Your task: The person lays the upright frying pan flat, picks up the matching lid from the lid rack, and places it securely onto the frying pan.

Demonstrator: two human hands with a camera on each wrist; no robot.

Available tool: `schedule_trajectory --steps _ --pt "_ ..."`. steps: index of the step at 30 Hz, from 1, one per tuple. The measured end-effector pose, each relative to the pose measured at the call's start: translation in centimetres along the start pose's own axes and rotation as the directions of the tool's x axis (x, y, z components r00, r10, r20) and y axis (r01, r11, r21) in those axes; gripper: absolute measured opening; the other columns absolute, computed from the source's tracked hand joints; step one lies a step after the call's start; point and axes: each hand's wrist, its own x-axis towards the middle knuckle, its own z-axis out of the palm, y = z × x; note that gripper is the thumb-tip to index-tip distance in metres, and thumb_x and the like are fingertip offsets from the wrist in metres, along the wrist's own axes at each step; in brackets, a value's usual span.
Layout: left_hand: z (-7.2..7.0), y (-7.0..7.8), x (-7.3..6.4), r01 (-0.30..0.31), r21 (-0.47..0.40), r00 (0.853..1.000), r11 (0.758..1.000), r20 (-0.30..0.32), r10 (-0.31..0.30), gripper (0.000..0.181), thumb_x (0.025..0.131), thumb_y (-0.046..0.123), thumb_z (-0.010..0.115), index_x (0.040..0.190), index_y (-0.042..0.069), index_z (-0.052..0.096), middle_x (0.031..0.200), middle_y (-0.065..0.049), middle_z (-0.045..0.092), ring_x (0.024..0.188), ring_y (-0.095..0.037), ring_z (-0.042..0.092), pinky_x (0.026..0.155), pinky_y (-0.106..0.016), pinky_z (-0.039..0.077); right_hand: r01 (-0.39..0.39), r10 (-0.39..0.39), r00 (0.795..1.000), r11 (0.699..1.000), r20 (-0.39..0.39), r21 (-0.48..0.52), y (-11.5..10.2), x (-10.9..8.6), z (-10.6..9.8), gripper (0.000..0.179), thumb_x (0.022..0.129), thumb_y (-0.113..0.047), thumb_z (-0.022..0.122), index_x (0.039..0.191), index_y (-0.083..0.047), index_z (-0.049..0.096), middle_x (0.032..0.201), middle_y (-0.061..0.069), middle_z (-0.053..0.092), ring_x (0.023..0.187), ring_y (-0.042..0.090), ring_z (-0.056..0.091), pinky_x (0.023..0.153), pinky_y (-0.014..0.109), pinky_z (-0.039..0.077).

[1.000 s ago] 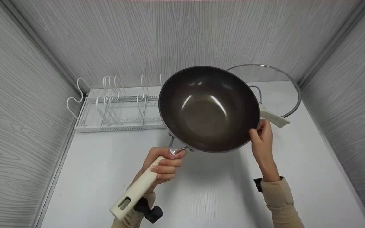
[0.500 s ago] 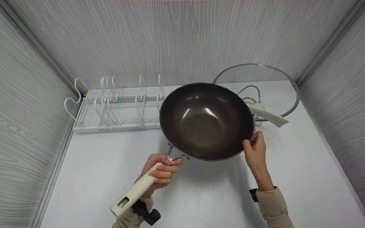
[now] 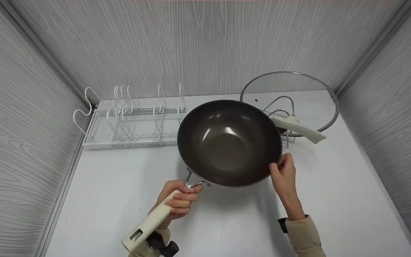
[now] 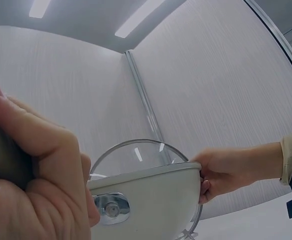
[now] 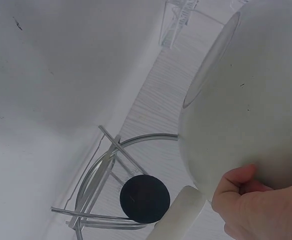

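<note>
A wok (image 3: 228, 150) with a dark inside and cream outside is held above the table, its inside tilted toward me in the head view. My left hand (image 3: 179, 200) grips its cream handle (image 3: 150, 225) close to the metal bracket. At the right of the rim, my right hand (image 3: 284, 178) pinches the wok between thumb and fingers. The cream underside (image 5: 246, 110) fills much of the right wrist view. In the left wrist view, the wok's outer wall (image 4: 161, 205) shows a metal handle mount (image 4: 111, 208), while the right hand (image 4: 226, 172) holds the far edge.
A white wire rack (image 3: 130, 144) with upright loops stands at back left. A large glass lid (image 3: 335, 103) stands upright at back right in a wire stand (image 3: 287, 141), with a cream handle-like piece (image 3: 303, 131) in front. Wood-grain panels enclose the white table (image 3: 337, 200).
Both hands have brought the wok down and nearer to me, slightly leftward. More of the glass lid and wire stand behind it now shows. The grip of both hands looks the same.
</note>
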Motion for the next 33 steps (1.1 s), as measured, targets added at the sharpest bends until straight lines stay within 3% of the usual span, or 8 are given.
schedule_trajectory --steps 11,18,26,33 --pt "-1.4 -0.4 -0.4 0.004 -0.031 1.0 1.0 -0.003 -0.004 0.008 0.089 0.007 0.037 0.097 0.006 0.039 0.059 0.009 0.024 0.038 0.002 0.033 0.042 -0.015 0.046 -0.041 0.042 0.999 0.999 0.021 -0.03 1.2 -0.7 0.3 0.018 0.081 0.013 0.049 0.081 0.001 0.036 0.071 0.003 0.037 0.059 0.01 0.036 0.052 0.021 0.031" --pt "-2.8 -0.2 -0.7 0.005 -0.089 0.999 0.996 -0.038 -0.008 0.007 0.09 0.006 0.038 0.097 0.006 0.038 0.06 0.01 0.023 0.039 0.001 0.035 0.041 -0.016 0.046 -0.065 0.066 0.997 0.997 0.028 -0.045 7.2 -0.1 1.2 0.021 0.082 0.006 0.051 0.083 -0.007 0.035 0.073 0.004 0.038 0.062 0.015 0.038 0.052 0.024 0.031" --pt "-4.2 0.2 -1.1 0.003 -0.165 0.998 0.986 -0.062 -0.013 0.008 0.091 0.006 0.039 0.099 0.005 0.038 0.062 0.01 0.023 0.04 0.002 0.031 0.041 -0.016 0.045 -0.105 0.106 0.994 0.992 0.017 -0.071 8.1 -0.4 1.8 0.023 0.08 0.005 0.053 0.081 -0.008 0.035 0.073 0.003 0.037 0.064 0.017 0.038 0.053 0.024 0.03" --pt "-5.0 0.3 -1.3 -0.017 -0.178 0.998 0.984 -0.065 0.006 0.01 0.091 0.006 0.038 0.1 0.003 0.038 0.062 0.009 0.023 0.04 0.002 0.033 0.042 -0.017 0.047 -0.135 0.138 0.99 0.988 0.036 -0.072 8.6 -0.3 2.2 0.022 0.081 0.004 0.052 0.083 -0.008 0.034 0.074 0.003 0.036 0.065 0.018 0.037 0.054 0.025 0.03"
